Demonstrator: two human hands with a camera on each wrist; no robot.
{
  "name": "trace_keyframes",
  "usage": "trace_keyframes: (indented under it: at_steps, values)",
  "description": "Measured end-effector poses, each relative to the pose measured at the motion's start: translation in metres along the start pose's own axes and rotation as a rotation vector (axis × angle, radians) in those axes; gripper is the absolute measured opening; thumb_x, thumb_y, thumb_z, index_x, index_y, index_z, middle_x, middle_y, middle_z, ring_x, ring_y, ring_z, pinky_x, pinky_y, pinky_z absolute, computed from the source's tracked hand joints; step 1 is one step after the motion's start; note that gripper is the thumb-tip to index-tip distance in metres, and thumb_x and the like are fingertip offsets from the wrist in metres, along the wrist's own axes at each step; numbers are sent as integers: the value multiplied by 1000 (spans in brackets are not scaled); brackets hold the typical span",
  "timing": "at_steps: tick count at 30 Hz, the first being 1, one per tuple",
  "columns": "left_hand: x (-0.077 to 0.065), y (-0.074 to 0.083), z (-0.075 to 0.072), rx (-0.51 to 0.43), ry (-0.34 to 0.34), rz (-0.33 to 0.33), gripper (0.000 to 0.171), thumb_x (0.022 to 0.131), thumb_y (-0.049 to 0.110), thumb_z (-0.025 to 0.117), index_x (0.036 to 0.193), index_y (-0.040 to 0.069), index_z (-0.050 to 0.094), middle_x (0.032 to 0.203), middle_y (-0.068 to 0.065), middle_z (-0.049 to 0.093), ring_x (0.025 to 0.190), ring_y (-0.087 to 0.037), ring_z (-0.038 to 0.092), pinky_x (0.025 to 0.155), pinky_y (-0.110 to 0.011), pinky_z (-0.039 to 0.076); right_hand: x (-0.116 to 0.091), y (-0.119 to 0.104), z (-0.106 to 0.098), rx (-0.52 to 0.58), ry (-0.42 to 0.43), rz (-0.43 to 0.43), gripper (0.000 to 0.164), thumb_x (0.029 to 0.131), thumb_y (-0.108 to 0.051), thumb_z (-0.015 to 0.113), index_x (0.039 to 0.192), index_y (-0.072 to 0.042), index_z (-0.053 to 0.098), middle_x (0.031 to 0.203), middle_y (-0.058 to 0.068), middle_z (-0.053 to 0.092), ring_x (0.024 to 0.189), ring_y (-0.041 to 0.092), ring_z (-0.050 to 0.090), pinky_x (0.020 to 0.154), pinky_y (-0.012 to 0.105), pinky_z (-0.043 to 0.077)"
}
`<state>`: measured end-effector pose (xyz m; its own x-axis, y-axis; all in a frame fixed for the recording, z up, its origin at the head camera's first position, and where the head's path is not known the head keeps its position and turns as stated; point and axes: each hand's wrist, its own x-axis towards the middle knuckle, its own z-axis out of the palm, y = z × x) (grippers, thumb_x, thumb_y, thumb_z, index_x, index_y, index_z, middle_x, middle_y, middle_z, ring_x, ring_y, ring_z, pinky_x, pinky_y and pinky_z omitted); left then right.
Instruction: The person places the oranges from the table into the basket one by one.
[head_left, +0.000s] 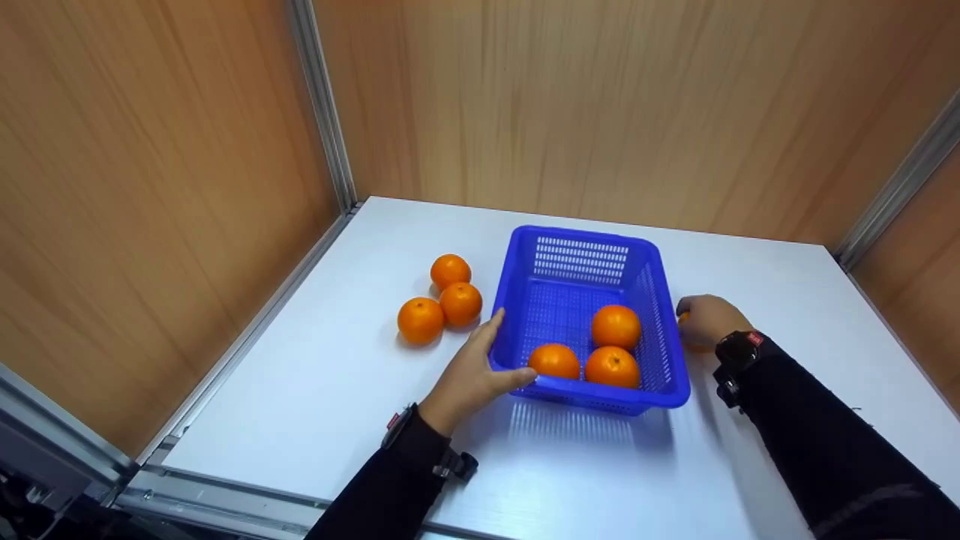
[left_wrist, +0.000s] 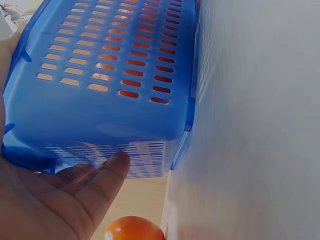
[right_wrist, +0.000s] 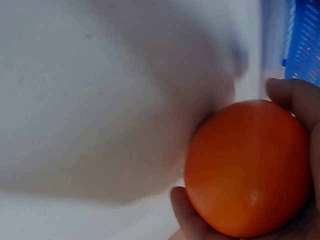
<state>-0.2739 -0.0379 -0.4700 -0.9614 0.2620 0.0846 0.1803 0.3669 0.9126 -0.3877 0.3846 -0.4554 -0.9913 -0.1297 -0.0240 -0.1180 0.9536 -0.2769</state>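
Note:
A blue plastic basket with slotted walls has three oranges in its near part. At its near left corner, my left hand holds the basket, thumb over the rim and fingers along the outside of the left wall. The left wrist view shows those fingers against the slotted side. To the right of the basket, my right hand grips another orange, with fingers and thumb around its sides, low at the table. In the head view that hand hides most of this orange.
Three more oranges lie grouped on the white table, left of the basket. Wooden panels with metal corner posts enclose the table at the back and sides. A metal rail runs along the front edge.

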Motion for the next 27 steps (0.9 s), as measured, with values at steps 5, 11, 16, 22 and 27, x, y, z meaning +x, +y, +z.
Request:
trace_keyframes:
  at_steps: [5, 11, 16, 22, 27]
  values:
    - [2, -2, 1, 7, 8, -16, 110, 85, 51, 87, 171, 26, 24, 178, -3, 23, 165, -31, 24, 132, -60, 25, -7, -5, 6, 7, 23, -19, 18, 92, -25, 67, 93, -7, 73, 90, 13, 72, 84, 32, 64, 73, 44, 49]
    - [2, -3, 3, 0, -3, -16, 110, 85, 51, 86, 171, 25, 23, 179, -1, 22, 165, -28, 23, 132, -58, 25, -23, -10, 15, -16, 123, -8, 14, 92, -20, 67, 94, -6, 72, 87, 15, 65, 76, 31, 58, 63, 40, 43]
    - [1, -1, 3, 2, -1, -9, 110, 85, 50, 87, 171, 24, 24, 178, -2, 23, 165, -28, 24, 132, -57, 25, -37, -13, 16, -8, 164, -26, 17, 90, -20, 71, 97, -5, 73, 89, 17, 63, 77, 31, 57, 65, 43, 44]
    - [2, 2, 1, 6, -3, -9, 110, 85, 52, 86, 171, 25, 23, 178, -2, 23, 165, -29, 25, 132, -58, 27, -49, -16, 15, 18, 172, -38, 18, 88, -23, 74, 98, -8, 74, 86, 14, 63, 76, 29, 57, 64, 40, 43]
    - [1, 1, 0, 1, 2, 10, 110, 85, 51, 86, 171, 24, 23, 178, -3, 24, 165, -30, 25, 132, -58, 26, -56, -18, 14, 53, 132, -14, 24, 87, -28, 76, 102, -9, 75, 90, 13, 67, 82, 30, 59, 70, 39, 44]
